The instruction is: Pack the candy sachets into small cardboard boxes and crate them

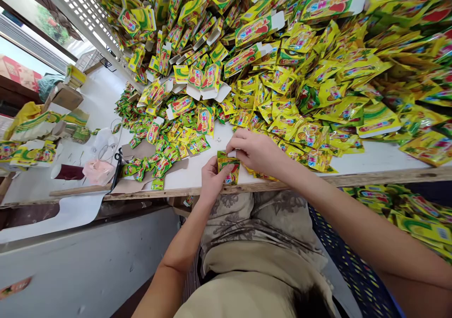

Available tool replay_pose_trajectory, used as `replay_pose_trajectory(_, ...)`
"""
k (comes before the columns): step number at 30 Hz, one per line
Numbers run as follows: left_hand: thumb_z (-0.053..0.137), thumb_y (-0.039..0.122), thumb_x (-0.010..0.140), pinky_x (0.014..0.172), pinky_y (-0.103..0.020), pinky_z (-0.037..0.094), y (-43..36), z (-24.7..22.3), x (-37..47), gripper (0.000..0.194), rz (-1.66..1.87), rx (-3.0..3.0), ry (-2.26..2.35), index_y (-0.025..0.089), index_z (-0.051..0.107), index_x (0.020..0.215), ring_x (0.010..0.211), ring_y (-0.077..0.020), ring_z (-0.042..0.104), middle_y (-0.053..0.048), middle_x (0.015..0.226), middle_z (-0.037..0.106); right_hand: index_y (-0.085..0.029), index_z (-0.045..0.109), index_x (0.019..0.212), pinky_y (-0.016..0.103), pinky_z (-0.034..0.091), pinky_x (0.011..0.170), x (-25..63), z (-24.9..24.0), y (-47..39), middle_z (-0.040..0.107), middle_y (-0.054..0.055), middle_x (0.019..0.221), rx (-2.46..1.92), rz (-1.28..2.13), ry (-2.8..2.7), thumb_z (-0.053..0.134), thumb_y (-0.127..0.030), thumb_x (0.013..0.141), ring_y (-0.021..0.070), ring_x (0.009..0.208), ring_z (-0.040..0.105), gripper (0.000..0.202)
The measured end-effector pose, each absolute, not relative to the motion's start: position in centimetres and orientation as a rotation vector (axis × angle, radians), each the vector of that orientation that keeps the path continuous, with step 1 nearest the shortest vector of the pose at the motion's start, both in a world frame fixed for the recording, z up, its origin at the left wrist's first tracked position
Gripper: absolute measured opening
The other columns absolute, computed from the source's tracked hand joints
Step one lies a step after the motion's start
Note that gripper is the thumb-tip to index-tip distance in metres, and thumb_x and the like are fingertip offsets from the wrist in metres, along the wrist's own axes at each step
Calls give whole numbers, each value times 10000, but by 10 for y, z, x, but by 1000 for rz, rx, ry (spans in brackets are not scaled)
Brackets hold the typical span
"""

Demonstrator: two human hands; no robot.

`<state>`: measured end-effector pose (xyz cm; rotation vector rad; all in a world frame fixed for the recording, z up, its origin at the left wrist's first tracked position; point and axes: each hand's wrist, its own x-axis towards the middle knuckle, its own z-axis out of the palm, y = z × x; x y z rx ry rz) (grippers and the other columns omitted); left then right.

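Observation:
A small green and yellow printed carton (231, 174) is held upright close to the table's front edge. My left hand (213, 175) grips it from the left, thumb across its front. Over the carton's top, my right hand (252, 150) has its fingers pinched together at a white flap; whether anything else is between them is hidden. Just beyond my hands lie yellow sachets (282, 120) in a large heap. Small green wrapped pieces (164, 160) spread to the left of my left hand.
Many small cartons (208, 80) are piled at the back, against a white plastic basket (95, 21). Black scissors (116, 169) and a pink plastic bag (99, 171) lie at the left. A dark blue crate (348, 256) with yellow packages stands at my right, below the wooden table edge (353, 178).

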<state>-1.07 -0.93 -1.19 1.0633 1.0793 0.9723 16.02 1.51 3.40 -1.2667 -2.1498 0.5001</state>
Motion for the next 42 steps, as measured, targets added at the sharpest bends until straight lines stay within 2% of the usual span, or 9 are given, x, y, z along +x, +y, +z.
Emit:
replay_pose_trajectory(7,758,342,707,714,-243,466,-9,-16,-13,290,998,1090,1048,194,641,928,756,-121,557,12,827,625,-210,689,871,282,200,515,155,44,13,661,60,917,-1375,489,-2324,470,-93,804,142,643,507,258)
replay_pose_trajectory(15,741,384,716,718,-245,465,-10,-13,-14,293,949,1173,1088,185,612,887,751,-128,553,14,806,618,-216,677,730,248,291,543,156,45,30,624,3,607,-1226,857,-2355,501,-43,705,122,549,477,248)
replay_pose_trajectory(20,747,375,710,690,-248,457,-9,-14,-19,302,882,1207,1100,174,617,895,724,-130,558,8,788,631,-225,705,773,239,319,529,155,44,33,604,-9,566,-1138,1084,-2403,496,-49,714,114,514,484,280)
replay_pose_trajectory(23,778,363,667,669,-250,456,-8,-15,-20,326,832,1179,1118,169,622,877,693,-131,565,6,764,646,-221,707,851,228,330,515,158,42,27,598,-24,558,-1169,1136,-2192,455,-59,729,95,472,474,323)
replay_pose_trajectory(29,798,325,627,744,-280,486,-8,-16,-20,375,912,1130,1138,168,634,926,760,-148,609,-15,861,697,-177,627,945,229,323,453,167,19,14,643,14,778,-1346,1107,-1561,564,-254,766,67,449,410,205)
replay_pose_trajectory(32,811,286,607,759,-278,485,-6,-15,-23,449,827,1201,1119,171,619,996,804,-157,617,-27,918,700,-177,590,847,233,358,452,165,2,10,552,-22,626,-1266,1393,-1439,604,-404,765,91,462,461,242)
replay_pose_trajectory(35,827,284,580,740,-277,480,-3,-17,-27,447,732,1253,1150,159,626,959,785,-165,616,-34,894,702,-184,568,790,232,385,455,161,-6,10,492,-53,550,-1224,1528,-1343,648,-488,732,97,460,477,319)
replay_pose_trajectory(39,830,359,586,739,-292,487,1,-19,-32,421,683,1260,1147,158,646,907,771,-174,622,-31,848,705,-188,547,726,221,404,453,157,-6,18,515,-51,533,-1186,1653,-1374,691,-381,705,94,468,490,242)
replay_pose_trajectory(42,779,527,624,802,-328,508,5,-16,-34,522,665,1100,980,177,655,990,871,-209,647,-62,937,714,-192,533,699,206,377,422,156,-4,27,503,-59,522,-1199,1727,-1380,682,-270,668,86,456,477,171)
